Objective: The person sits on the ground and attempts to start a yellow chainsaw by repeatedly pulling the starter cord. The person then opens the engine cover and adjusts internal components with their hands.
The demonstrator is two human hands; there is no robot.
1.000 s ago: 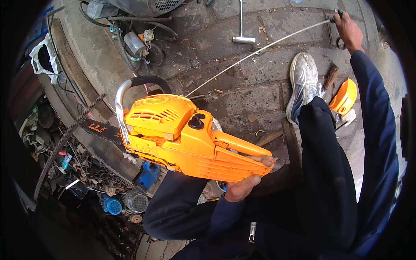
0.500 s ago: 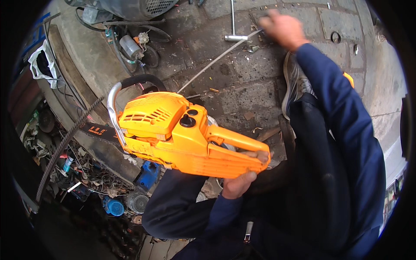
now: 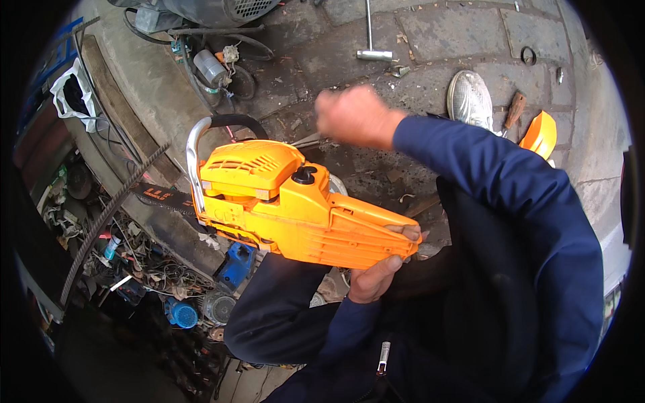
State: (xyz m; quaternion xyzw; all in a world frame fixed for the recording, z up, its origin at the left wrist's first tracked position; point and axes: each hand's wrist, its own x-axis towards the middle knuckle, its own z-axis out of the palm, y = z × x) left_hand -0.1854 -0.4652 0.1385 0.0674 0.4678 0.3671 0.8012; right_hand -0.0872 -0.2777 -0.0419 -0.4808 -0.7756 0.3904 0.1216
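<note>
Cord (image 3: 309,139) that stretched far across the paving a second ago now shows only as a short pale length beside the orange chainsaw (image 3: 295,218), and the right hand (image 3: 359,119) has come in from the upper right to just beyond the saw's far side. That hand is a blurred, curled fist; the cord runs up to it, but whether the fingers are closed on its end cannot be told. The left hand (image 3: 374,281) keeps its place, wrapped around the tail of the rear handle, thumb along the near side and fingertips showing through the grip opening. The saw itself has barely shifted, lying in front of the person above the left leg (image 3: 275,316), between the two hands' reach, its nose pointing left. The orange cover (image 3: 539,134) beside the shoe (image 3: 470,99), mostly hidden by the sleeve half a second ago, shows again. The saw's casing is bright orange and scuffed, with slotted vents on top, a black knob (image 3: 304,175) behind them, ribs along the rear, a silver-and-black front handle (image 3: 191,149), and a dark bar (image 3: 161,197) reaching left beneath a ribbed metal rod (image 3: 107,207).
</note>
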